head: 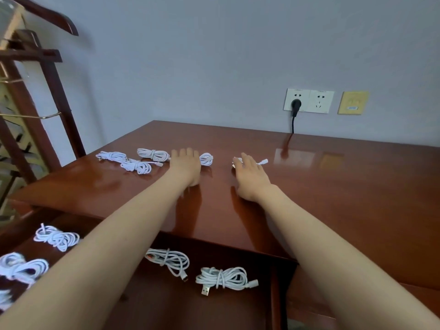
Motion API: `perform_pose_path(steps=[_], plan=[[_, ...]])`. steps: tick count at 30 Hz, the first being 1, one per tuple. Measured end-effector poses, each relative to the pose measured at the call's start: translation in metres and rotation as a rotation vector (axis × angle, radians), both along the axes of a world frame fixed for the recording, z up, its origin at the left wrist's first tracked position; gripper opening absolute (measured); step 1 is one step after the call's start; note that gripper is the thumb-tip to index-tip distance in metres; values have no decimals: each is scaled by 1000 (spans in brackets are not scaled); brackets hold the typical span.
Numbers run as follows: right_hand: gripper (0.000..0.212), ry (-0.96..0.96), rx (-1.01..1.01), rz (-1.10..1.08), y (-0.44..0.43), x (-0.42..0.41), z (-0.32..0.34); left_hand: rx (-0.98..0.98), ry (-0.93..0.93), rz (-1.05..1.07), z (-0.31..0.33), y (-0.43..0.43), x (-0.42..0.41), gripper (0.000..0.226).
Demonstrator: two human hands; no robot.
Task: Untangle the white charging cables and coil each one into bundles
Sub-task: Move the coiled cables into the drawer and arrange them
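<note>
Resting palm-down on the desk (333, 186), the left hand (185, 166) has straight fingers and grasps nothing. The right hand (250, 177) is likewise flat and released, its fingertips (245, 158) lying over a white cable (262, 161) whose connector end shows just beyond them. The hand hides most of this cable, so whether it is coiled cannot be told. A wound bundle (206, 159) sits just beside the left hand, between the two hands. Three more bundles (137, 166) lie further left, near the desk's corner. Below the desk's front edge, on a lower shelf (154, 301), lie several other coils (223, 278), each wrapped at the middle. On the wall behind, a black plug (296, 105) sits in a socket (319, 101), well apart from the work.

No tangle is visible, so the task appears far along, with the step in hand being the cable under the right hand. The next move would call for the right hand to close on that cable and lift it clear, so that it can be checked and, if loose, coiled and wrapped.
</note>
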State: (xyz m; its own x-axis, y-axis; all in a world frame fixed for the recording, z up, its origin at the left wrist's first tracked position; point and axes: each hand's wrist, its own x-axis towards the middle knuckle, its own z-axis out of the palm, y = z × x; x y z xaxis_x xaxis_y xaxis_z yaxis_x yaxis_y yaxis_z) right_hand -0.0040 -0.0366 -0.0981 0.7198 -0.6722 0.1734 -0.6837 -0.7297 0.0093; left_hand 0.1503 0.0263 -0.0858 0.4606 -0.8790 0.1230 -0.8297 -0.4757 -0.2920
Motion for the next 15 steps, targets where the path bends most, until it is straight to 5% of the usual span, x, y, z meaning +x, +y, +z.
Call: perform_pose_path(steps=[8,15], plan=[[64,-197,139,-206,-7,12,-20,-75,324,11,-9,-14,6,70],[48,-104,-64,-165,-8,5,-14,-71,228,-60,0,-22,12,55]])
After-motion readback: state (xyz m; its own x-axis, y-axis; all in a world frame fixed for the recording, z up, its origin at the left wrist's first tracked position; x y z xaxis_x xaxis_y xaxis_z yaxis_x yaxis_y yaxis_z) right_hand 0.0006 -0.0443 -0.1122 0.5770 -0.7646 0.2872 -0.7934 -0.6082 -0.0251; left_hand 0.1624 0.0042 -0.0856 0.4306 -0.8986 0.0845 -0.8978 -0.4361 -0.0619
